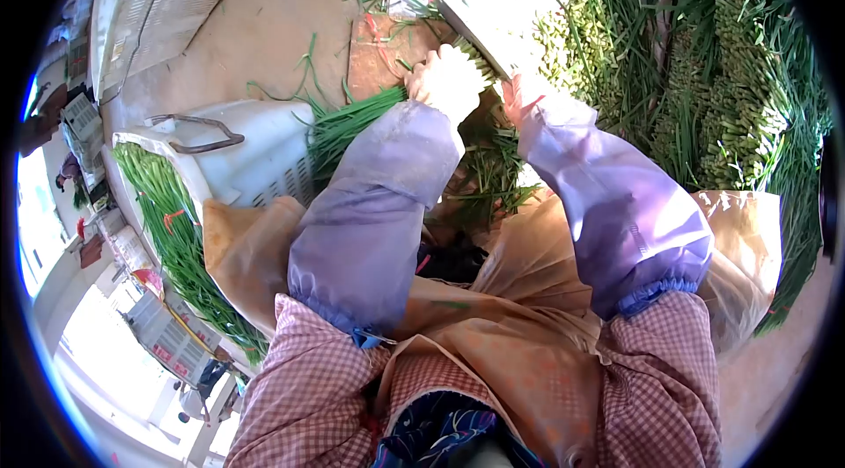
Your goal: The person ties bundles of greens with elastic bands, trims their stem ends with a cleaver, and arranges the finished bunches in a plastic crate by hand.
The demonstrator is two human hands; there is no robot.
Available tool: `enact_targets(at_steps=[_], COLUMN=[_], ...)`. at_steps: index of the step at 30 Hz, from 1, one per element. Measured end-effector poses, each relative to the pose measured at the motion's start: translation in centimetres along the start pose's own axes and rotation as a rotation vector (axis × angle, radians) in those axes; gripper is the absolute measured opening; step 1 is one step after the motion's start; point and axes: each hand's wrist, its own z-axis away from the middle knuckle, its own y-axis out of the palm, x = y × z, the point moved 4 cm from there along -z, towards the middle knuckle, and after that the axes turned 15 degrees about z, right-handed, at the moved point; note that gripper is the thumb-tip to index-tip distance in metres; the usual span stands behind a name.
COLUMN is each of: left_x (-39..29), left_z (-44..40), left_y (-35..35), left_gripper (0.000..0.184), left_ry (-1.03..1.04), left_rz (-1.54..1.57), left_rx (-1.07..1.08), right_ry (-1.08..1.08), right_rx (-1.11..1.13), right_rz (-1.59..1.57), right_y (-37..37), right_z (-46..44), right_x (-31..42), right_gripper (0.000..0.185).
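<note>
My left hand (447,84) is closed around a bunch of chives (374,112), long thin green leaves that trail off to the left. The pale stem ends come out on the right side of my fist. In my right hand (525,97) is a knife (473,35), its long dark blade slanting up and left just beyond the stem ends. Whether the edge touches the stems I cannot tell. Loose cut leaves (493,173) lie below my hands. Purple sleeve covers hide both forearms.
A white crate (264,147) packed with greens lies at my left; another white crate (167,10) stands farther back. Dense rows of chives (731,72) fill the right side. A brown board (370,59) lies beyond my left hand. A tan plastic apron (519,327) covers my lap.
</note>
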Motion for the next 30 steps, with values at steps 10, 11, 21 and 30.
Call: enact_targets(at_steps=[10,11,21,30], left_x=[2.6,2.1,4.6,1.3], left_z=[-1.9,-1.7,2.8,6.1], left_y=[3.2,2.7,-0.6,-7.3], left_gripper=[0.049,0.052,0.106,0.113], left_ry=[-0.065,-0.070,0.028,0.273], left_rz=[-0.032,-0.003,0.157,0.792], left_rx=[0.151,0.132,0.065,-0.054], right_ry=[0.196,0.228,0.719,0.613], right_rx=[0.192,0.229,0.385,0.025], right_rz=[-0.261,-0.300,-0.536,-0.852], right_y=[2.1,2.4,2.3,-4.3], right_z=[-1.9,-1.9,1.7,5.6], right_x=[1.6,1.8,-3.4,-11.4], right_gripper=[0.023,0.023,0.027,0.084])
